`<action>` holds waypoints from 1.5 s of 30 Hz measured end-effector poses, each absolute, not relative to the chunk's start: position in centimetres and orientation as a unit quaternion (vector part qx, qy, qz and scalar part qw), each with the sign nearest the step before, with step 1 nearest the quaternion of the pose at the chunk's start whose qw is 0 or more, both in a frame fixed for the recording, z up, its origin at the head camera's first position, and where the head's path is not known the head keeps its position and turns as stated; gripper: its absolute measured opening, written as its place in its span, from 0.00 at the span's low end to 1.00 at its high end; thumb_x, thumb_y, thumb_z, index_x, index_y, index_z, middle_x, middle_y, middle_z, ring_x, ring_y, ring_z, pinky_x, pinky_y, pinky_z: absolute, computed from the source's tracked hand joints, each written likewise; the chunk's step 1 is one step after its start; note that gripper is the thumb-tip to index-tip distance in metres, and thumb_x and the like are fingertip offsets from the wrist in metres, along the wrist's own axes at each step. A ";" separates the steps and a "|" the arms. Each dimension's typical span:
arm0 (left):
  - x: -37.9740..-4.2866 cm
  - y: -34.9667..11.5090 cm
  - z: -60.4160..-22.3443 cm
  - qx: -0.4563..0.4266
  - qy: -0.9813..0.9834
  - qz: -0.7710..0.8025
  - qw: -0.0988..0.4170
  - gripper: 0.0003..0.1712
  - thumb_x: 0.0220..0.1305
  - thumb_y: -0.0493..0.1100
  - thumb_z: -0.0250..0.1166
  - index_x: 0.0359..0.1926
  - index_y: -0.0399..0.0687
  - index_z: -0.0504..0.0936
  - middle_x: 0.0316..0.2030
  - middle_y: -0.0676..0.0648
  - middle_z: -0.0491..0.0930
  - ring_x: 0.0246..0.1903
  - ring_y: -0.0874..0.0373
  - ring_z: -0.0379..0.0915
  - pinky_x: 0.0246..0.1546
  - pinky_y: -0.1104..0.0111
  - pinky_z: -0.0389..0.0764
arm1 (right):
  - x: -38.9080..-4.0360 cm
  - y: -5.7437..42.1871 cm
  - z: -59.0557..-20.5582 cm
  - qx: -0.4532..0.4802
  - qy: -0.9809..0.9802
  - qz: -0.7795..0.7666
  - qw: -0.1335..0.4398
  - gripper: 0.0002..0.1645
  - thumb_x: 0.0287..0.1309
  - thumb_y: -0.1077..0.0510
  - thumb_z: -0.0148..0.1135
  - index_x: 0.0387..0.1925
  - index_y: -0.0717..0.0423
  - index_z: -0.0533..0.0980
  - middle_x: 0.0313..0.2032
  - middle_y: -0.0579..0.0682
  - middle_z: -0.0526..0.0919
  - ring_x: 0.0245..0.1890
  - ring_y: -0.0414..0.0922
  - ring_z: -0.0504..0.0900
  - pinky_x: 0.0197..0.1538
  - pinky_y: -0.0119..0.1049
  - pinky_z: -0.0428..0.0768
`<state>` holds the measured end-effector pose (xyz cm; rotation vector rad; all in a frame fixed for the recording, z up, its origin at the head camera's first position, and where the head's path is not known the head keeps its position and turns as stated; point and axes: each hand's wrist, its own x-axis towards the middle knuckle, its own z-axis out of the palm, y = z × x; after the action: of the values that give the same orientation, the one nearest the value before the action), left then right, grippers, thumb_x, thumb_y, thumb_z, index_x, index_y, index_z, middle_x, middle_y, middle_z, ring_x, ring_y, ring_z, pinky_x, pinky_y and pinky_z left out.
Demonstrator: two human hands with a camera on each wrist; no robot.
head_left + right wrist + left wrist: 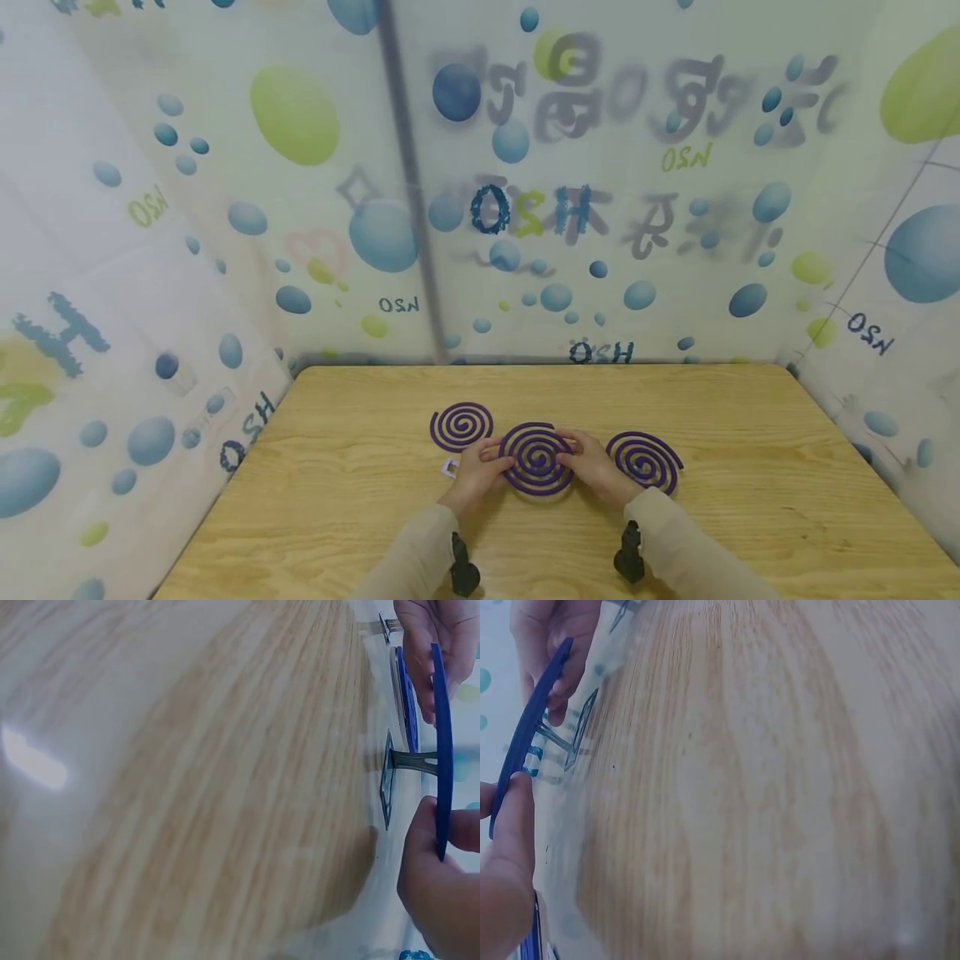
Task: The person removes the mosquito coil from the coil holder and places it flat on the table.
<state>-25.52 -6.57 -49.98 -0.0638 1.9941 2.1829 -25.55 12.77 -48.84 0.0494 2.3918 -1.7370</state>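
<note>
Between the two hands a purple mosquito coil [538, 459] is held near the middle of the table, its spiral facing the head camera. The left hand [480, 472] pinches its left edge, thumb in front and fingers behind. At the opposite edge the right hand [596, 470] pinches it the same way. Both wrist views show the coil [444, 750] edge-on, with a thin metal stand [388, 784] at its back side; the stand's arm reaches the coil's middle. The head view hides most of this stand behind the coil.
A second purple coil [462, 426] is behind the left hand, and a third coil [643, 465] is beside the right hand, partly covered by the sleeve. A small pale stand [450, 468] lies left of the left hand. Patterned curtains [300, 117] surround the wooden table [360, 433].
</note>
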 end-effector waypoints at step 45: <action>-25.1 -6.7 -46.0 0.048 0.693 0.714 0.087 0.26 0.54 0.30 0.59 0.55 0.30 0.65 0.40 0.36 0.77 0.36 0.49 0.77 0.36 0.63 0.80 | -25.3 14.1 -45.6 -0.022 0.784 -0.616 0.078 0.24 0.56 0.69 0.52 0.56 0.64 0.64 0.41 0.58 0.76 0.38 0.47 0.77 0.42 0.39 0.78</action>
<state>-25.11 -6.69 -46.04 0.1441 2.0662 2.1263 -25.34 14.14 -45.60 -0.0662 2.3469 -1.8447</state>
